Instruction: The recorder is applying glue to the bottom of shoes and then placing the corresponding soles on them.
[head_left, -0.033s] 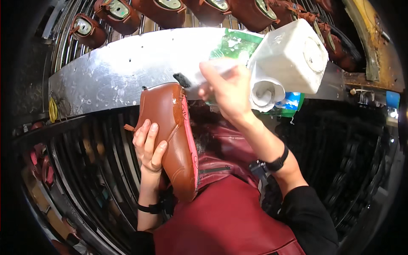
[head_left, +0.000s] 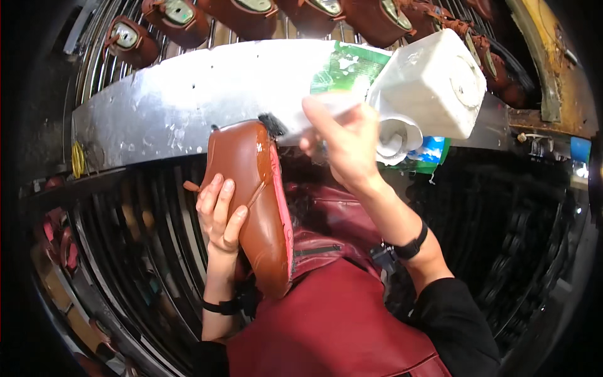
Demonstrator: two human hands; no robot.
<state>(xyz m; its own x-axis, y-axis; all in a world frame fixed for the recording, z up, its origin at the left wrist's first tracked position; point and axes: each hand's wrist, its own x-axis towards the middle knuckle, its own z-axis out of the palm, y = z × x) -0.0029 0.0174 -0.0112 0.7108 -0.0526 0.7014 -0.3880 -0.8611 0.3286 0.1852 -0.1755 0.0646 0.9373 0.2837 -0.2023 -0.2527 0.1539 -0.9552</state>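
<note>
In the head view, the left hand (head_left: 221, 213) grips a brown leather shoe (head_left: 251, 201) from its left side, fingers wrapped over the upper, holding it on edge in front of the chest so that the toe points up toward a metal shelf (head_left: 169, 107). The shoe's pink-edged sole rim (head_left: 284, 213) faces right. The right hand (head_left: 342, 147) is raised just beside the toe, fingers pinched around the white handle of a small brush (head_left: 286, 125); the brush's dark bristles (head_left: 271, 123) touch the top of the toe at the sole edge. A black band sits on each wrist.

Behind the right hand, a white plastic jug (head_left: 433, 85) lies tilted on the shelf, with a green-and-white package (head_left: 348, 66) to its left and a blue-and-green one (head_left: 430, 151) below it. Above the shelf, a row of brown shoes (head_left: 176, 19) hangs on a slatted rack (head_left: 94, 69). A dark red leather apron (head_left: 333, 320) covers the person's front beneath the held shoe
</note>
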